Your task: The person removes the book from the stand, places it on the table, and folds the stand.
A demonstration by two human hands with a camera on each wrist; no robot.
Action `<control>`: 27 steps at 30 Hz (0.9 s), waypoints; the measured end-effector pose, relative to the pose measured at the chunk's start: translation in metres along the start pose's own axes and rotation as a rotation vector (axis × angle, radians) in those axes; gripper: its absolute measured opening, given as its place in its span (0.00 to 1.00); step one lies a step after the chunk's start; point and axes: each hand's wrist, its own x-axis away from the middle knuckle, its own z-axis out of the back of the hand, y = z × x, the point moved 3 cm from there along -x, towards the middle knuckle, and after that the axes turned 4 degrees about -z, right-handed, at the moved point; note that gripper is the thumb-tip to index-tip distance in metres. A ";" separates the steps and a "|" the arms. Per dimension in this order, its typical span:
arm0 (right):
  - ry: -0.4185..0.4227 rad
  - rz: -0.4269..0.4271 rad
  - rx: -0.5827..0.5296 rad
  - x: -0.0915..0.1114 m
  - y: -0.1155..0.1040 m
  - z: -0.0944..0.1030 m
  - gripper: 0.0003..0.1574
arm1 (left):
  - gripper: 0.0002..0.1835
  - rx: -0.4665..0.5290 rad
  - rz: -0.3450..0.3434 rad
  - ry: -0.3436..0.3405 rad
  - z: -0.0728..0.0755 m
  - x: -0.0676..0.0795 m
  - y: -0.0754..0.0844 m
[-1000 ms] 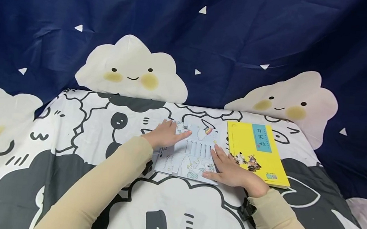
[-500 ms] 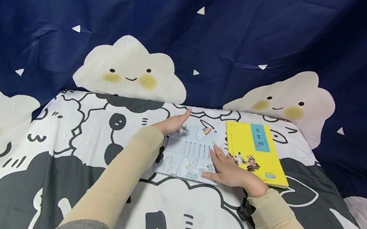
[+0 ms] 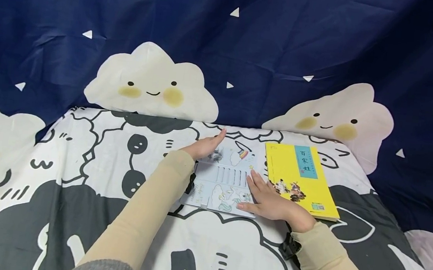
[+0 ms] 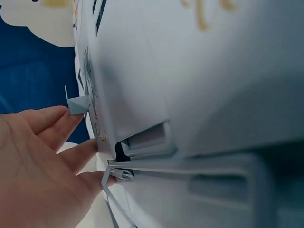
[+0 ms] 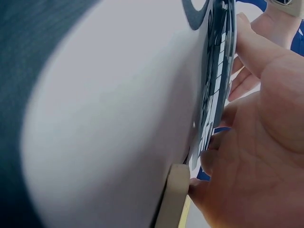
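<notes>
A light blue folding book stand [image 3: 212, 173] with unicorn and rainbow prints and a row of slots lies flat on the bedding. My left hand [image 3: 203, 147] reaches over its far left corner, fingers extended. In the left wrist view, those fingers touch the panel's edge [image 4: 102, 128] beside a small bent tab [image 4: 78, 104], and a wire support [image 4: 190, 164] shows below. My right hand [image 3: 272, 201] rests on the stand's right edge with its fingers spread. The right wrist view has the right hand [image 5: 256, 156] along the stand's thin side [image 5: 221, 80].
Right of the stand lies a yellow book [image 3: 298, 182] with a blue title label, close beside my right hand. Sheep-patterned bedding [image 3: 221, 248] spreads underneath. Behind it hangs a dark blue curtain [image 3: 264, 48] with printed clouds.
My left hand has moved from the stand's upper left surface to its far left corner, turning so the fingers point away. The right hand stays in place.
</notes>
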 end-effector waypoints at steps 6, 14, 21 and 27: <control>0.006 0.004 -0.012 0.000 0.001 0.001 0.63 | 0.47 0.016 -0.027 -0.001 -0.003 -0.001 -0.003; 0.027 0.017 -0.036 -0.003 -0.001 -0.002 0.62 | 0.47 -0.001 -0.055 0.016 -0.005 -0.001 -0.009; 0.059 -0.025 -0.081 -0.003 0.000 0.004 0.61 | 0.47 -0.107 -0.050 0.053 -0.006 0.005 -0.010; 0.205 -0.041 -0.103 0.001 -0.001 0.031 0.60 | 0.48 -0.393 -0.086 0.128 0.001 0.020 -0.006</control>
